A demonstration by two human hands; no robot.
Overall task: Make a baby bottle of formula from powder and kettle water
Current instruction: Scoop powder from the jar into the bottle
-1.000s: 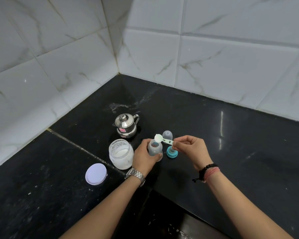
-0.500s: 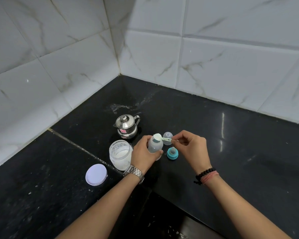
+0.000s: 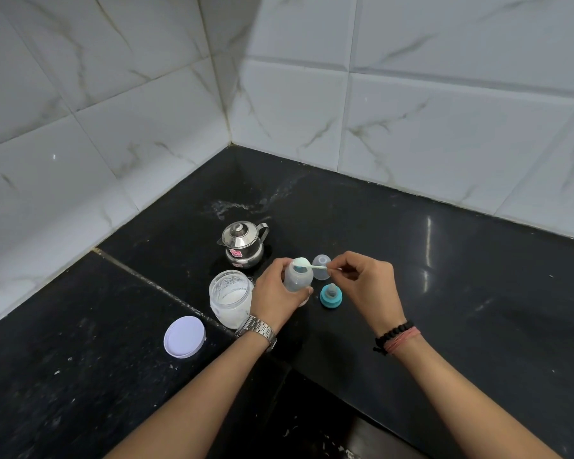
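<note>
On the black counter (image 3: 478,293), farthest left, a white lid (image 3: 184,337) lies flat, apart from the open jar (image 3: 231,298) of white powder it likely belongs to. Behind the jar stands a small steel kettle (image 3: 244,243) with its own lid on. Next, the left hand (image 3: 279,293) is wrapped around the baby bottle (image 3: 298,276), holding it upright just beside the jar. Over the bottle's open mouth sits the bowl of a scoop (image 3: 307,264), turned over it; the right hand (image 3: 367,283) pinches its thin handle between thumb and fingertips. A clear cap (image 3: 322,267) and the teal nipple ring (image 3: 331,295) rest between the hands. The mouth is narrow, so a slightly off-centre tip could send powder down the outside onto the counter, and an elbow drifting left might knock the open jar.
</note>
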